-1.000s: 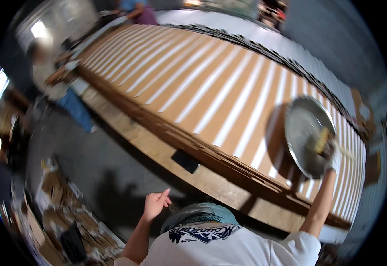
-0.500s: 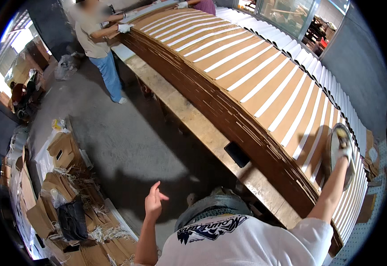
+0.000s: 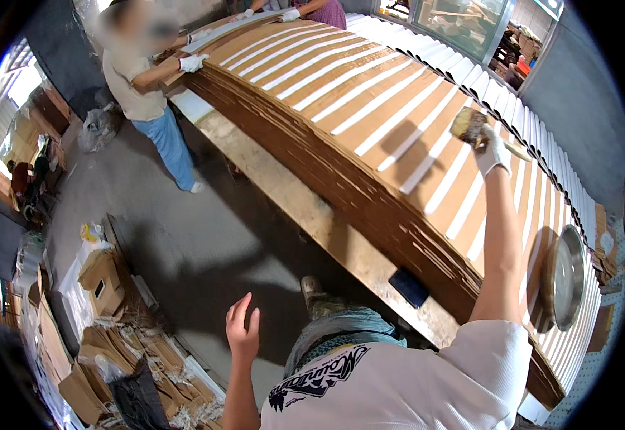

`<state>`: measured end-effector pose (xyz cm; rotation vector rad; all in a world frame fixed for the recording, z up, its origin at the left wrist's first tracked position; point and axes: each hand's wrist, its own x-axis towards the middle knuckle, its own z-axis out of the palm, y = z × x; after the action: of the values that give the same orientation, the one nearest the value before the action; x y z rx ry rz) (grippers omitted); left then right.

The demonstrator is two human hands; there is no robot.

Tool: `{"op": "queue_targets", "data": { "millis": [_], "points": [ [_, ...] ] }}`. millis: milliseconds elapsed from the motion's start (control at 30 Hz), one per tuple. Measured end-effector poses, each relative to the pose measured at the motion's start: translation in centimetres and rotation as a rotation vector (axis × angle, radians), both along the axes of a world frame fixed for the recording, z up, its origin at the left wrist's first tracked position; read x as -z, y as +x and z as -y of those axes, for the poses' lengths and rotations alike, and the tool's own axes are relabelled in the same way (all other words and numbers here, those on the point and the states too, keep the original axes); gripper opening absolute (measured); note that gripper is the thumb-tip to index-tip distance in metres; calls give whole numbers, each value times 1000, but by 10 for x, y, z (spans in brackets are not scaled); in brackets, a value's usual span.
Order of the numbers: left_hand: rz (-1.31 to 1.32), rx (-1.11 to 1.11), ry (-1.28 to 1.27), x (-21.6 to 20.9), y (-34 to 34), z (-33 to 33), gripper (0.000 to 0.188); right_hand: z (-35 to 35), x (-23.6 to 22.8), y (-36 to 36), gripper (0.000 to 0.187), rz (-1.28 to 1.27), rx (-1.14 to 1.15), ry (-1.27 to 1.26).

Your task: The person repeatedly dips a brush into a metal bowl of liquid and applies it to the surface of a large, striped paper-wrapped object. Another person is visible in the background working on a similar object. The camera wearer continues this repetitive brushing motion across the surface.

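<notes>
My right hand [image 3: 496,152], in a white glove, is closed around the handle of a wide brush [image 3: 468,127]. The bristles, dark and clotted, are above a long stack of brown sheets [image 3: 359,118] striped with white bands; whether they touch it I cannot tell. The handle's pale end sticks out to the right of the glove. A round metal basin [image 3: 577,279] rests on the striped sheets at the right, nearer to me than the brush. Bare and empty, my left hand [image 3: 243,330] hangs over the floor with its fingers stretched out.
A dark phone [image 3: 408,287] lies on the edge of the table [image 3: 305,226] below the stack. At the far end are a person [image 3: 139,89] in white gloves and another in a purple sleeve [image 3: 324,14]. Cardboard pieces [image 3: 101,283] are heaped on the floor at left.
My right hand has carried the brush from the basin, away from me and leftward over the striped sheets. The fingers of my left hand have straightened. My view has shifted somewhat.
</notes>
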<state>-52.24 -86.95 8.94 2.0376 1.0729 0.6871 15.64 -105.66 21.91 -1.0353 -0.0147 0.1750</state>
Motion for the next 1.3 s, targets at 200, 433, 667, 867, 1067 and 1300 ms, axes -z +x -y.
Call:
{"op": "queue_targets", "data": {
  "millis": [200, 433, 667, 867, 1067, 1300],
  "points": [
    [-1, 43, 63, -19, 60, -109, 38, -140, 7, -23, 38, -39, -93, -312],
    [-34, 403, 235, -31, 182, -220, 41, -224, 25, -15, 41, 190, -184, -626],
    [-87, 825, 544, -34, 341, -353, 50, -293, 16, -12, 28, 455, -165, -1094],
    [-54, 1062, 722, -21, 454, -418, 53, -344, 23, 25, 28, 556, -148, -1200],
    [1, 1142, 753, 15, 480, -439, 50, -387, 47, 49, 32, 907, -14, -1526],
    [34, 1100, 947, 50, 481, -446, 38, -398, 72, 203, 32, 539, 205, -1529]
  ]
}}
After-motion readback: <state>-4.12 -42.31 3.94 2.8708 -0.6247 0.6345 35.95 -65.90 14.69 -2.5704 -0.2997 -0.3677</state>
